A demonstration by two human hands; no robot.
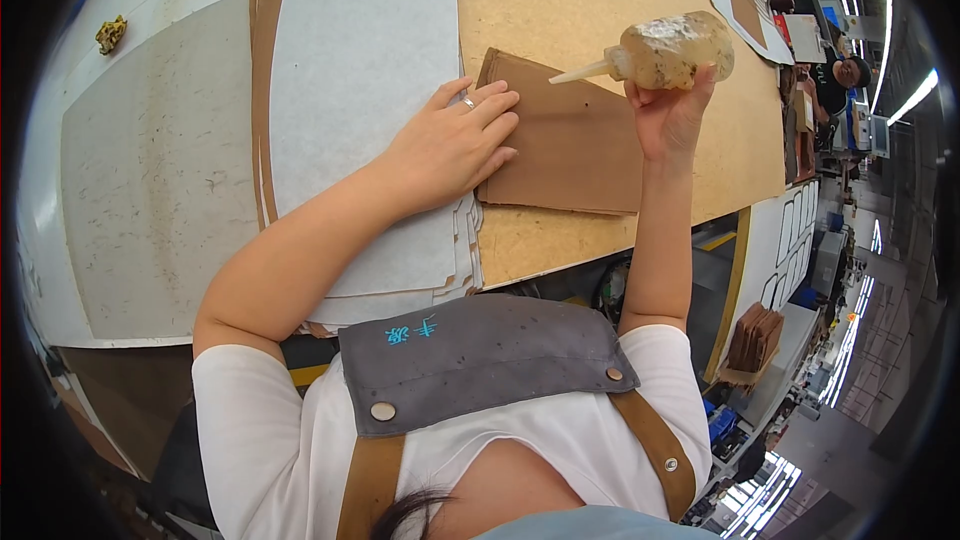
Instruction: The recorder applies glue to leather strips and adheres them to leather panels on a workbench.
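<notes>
My right hand grips a translucent squeeze bottle, stained and smudged with dark specks. Its narrow pale nozzle points left, above a brown leather-like panel, apparently one of a few stacked together. My left hand lies palm down with fingers stretched out. Its fingertips rest on the panel's left edge, while the palm is over the large white sheets. Part of the panel's right side is hidden behind my right forearm.
The white sheets are stacked, with brown layers showing along their left side. A yellowish clump sits at the far left on the worktable. Brown pieces are piled on a surface at right. Farther off, a person is among equipment.
</notes>
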